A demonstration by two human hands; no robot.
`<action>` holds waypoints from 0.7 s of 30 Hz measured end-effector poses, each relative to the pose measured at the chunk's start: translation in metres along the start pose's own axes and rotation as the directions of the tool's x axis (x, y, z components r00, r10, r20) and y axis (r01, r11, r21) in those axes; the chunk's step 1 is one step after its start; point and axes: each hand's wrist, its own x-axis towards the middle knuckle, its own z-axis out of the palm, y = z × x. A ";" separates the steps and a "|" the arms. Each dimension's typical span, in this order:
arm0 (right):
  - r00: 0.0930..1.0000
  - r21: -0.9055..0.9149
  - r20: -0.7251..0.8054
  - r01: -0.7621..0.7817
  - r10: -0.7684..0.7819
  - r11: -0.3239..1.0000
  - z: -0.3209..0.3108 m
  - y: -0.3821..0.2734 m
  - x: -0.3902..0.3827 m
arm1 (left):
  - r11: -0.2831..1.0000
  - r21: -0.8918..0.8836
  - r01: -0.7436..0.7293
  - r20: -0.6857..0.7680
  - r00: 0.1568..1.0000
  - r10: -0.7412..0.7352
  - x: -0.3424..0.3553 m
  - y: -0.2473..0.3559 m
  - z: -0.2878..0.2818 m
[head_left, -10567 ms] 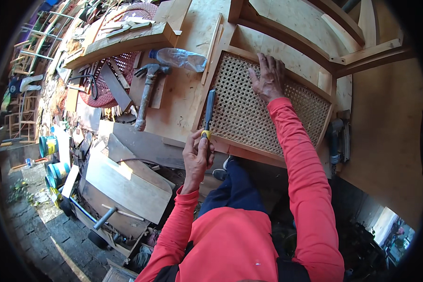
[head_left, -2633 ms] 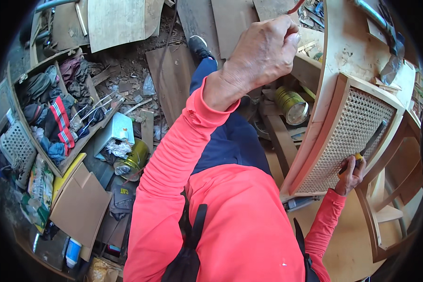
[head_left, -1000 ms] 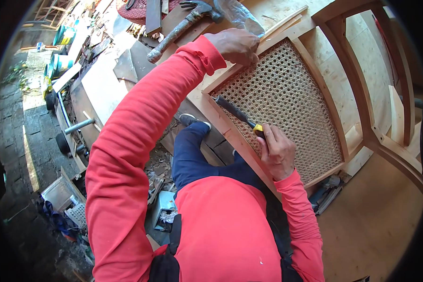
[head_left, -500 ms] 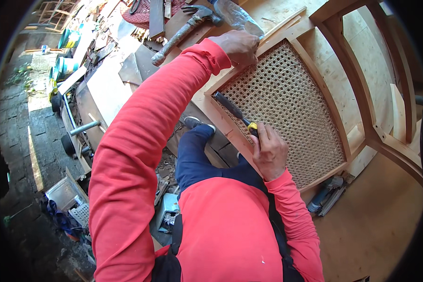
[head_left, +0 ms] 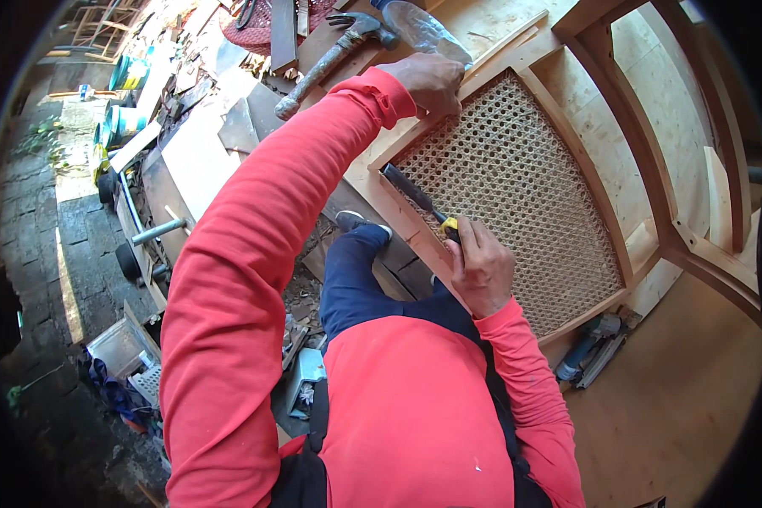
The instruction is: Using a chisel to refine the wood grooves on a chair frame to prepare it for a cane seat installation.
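My right hand [head_left: 483,267] is closed around the yellow-and-black handle of a chisel [head_left: 413,191]. Its broad dark blade points up and left, with the tip at the near-left corner of a wooden frame [head_left: 406,223]. Woven cane webbing [head_left: 516,186] fills that frame, and the chisel lies over its left edge. Farther up, my left hand [head_left: 430,85] rests at the frame's upper left corner with its fingers curled in. Whatever those fingers pinch is hidden. Just beyond that hand lies a clear plastic bag [head_left: 427,32].
A claw hammer [head_left: 339,61] lies left of my left hand, near a dark wood strip [head_left: 283,35]. Curved wooden chair parts [head_left: 631,118] rise at the right. A blue power tool [head_left: 577,356] sits below the frame. Buckets [head_left: 123,123] stand far left.
The view has shifted slightly. Both hands keep nearly the same places and grips, and the chisel tip stays at the frame's corner.
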 end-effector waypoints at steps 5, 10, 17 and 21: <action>0.999 0.061 0.005 -0.052 0.052 0.997 0.006 -0.005 -0.008 | 0.998 -0.057 0.031 0.013 0.999 -0.030 0.001 -0.001 0.002; 0.998 0.313 0.028 -0.063 0.057 0.948 0.000 -0.027 -0.017 | 1.000 -0.015 0.009 0.032 0.999 -0.009 0.001 -0.002 0.002; 0.987 0.077 -0.052 -0.149 0.153 0.986 -0.002 0.000 -0.014 | 1.000 0.002 -0.013 0.046 0.999 0.013 0.003 -0.005 0.003; 0.995 0.064 -0.026 -0.098 0.100 0.993 0.000 0.000 -0.010 | 1.000 -0.001 0.006 -0.014 1.000 -0.006 0.001 -0.004 0.005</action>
